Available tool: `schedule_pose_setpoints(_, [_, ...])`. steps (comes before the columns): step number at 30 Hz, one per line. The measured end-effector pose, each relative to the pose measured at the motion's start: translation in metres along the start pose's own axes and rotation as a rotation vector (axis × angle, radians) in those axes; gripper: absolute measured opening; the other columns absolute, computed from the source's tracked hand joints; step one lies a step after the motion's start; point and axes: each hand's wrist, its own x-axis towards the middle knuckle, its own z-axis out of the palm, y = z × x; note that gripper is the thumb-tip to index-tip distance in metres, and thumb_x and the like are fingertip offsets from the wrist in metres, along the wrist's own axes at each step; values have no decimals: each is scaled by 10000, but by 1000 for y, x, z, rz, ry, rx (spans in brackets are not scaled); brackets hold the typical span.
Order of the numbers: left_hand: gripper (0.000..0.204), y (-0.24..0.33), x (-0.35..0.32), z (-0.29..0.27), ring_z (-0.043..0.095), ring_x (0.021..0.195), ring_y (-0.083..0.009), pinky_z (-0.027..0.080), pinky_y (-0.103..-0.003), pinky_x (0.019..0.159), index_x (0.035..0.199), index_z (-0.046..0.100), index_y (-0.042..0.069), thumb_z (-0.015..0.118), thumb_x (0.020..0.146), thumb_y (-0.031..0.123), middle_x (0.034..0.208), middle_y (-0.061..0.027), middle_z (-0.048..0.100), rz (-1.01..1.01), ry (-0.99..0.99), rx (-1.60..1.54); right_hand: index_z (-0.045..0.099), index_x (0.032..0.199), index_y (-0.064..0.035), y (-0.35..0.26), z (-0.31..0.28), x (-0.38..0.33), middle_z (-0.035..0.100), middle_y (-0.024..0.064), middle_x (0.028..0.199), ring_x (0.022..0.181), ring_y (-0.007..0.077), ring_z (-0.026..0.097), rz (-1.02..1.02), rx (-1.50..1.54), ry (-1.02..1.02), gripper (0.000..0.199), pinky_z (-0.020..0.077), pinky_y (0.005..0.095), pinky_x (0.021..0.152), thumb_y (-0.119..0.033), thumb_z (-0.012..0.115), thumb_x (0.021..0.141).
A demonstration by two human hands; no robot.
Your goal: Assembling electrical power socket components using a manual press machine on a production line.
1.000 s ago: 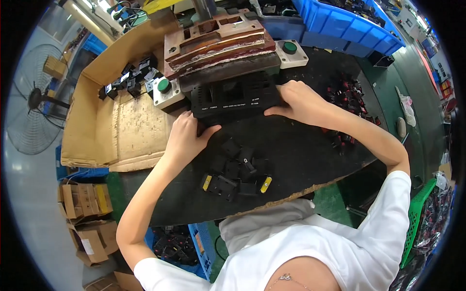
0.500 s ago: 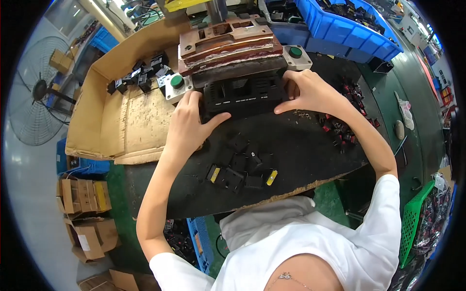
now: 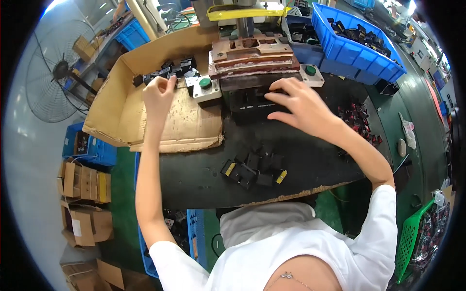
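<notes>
Over the open cardboard tray (image 3: 109,119) at the left, my left hand (image 3: 159,94) is raised with its fingers closed in a pinch; whatever may be between them is hidden. Black plastic parts (image 3: 162,72) lie in the tray just past it. My right hand (image 3: 298,102) holds nothing, fingers spread, beside the black panel housing (image 3: 247,107) with white print. That housing sits beneath the brown layered block (image 3: 252,65) of a press, partly covered by my right fingers. Green push buttons (image 3: 205,83) on pale boxes flank the block.
Several black parts with yellow labels (image 3: 230,169) lie on the black worktop (image 3: 194,182). Small red and black pieces (image 3: 357,119) are heaped to the right. A blue crate (image 3: 340,46) of black parts stands at the back right, a fan (image 3: 60,70) at the left.
My left hand has left the panel housing and moved left over the cardboard tray, closing its fingers. My right hand has let go and spread its fingers. The view has shifted.
</notes>
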Motion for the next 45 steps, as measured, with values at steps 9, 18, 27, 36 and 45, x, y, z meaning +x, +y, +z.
schedule_pose_setpoints(9, [569, -89, 42, 46, 602, 678, -359, 462, -415, 673, 685, 620, -45, 519, 828, 496, 696, -203, 628, -198, -334, 197, 626, 847, -48, -12, 17, 8, 545, 34, 983, 950, 199, 522, -64, -176, -4, 210, 436, 330, 812, -180, 684, 695])
schedule_pose_setpoints(18, [486, -77, 13, 37, 621, 809, -185, 498, -266, 721, 1123, 554, -20, 691, 675, 108, 1016, -161, 613, 40, -192, -39, 627, 865, -47, -15, 14, 10, 613, 57, 901, 836, 226, 591, -37, -61, 97, 129, 483, 325, 730, -92, 629, 743])
schedule_pose_setpoints(27, [392, -57, 11, 19, 579, 899, -202, 472, -280, 809, 1058, 547, -37, 679, 703, 61, 1029, -126, 534, 15, 52, -50, 657, 973, -133, 60, 10, 95, 647, 71, 882, 769, 266, 620, -24, -300, 185, 208, 498, 357, 656, -186, 572, 790])
schedule_pose_setpoints(36, [367, -26, 7, 24, 550, 924, -131, 444, -254, 809, 1111, 530, -35, 654, 770, 24, 1029, -94, 578, -42, 14, -630, 671, 869, -43, 103, 0, 70, 654, 87, 893, 804, 276, 614, -23, -294, 358, 270, 490, 340, 734, -289, 562, 852])
schedule_pose_setpoints(45, [290, 88, 52, 60, 568, 915, -120, 440, -255, 837, 1073, 566, 24, 631, 791, 16, 1004, -62, 621, 224, -314, -762, 659, 845, -41, 71, -74, -56, 647, 99, 807, 742, 270, 617, 377, -34, -64, 149, 495, 328, 670, -176, 617, 796])
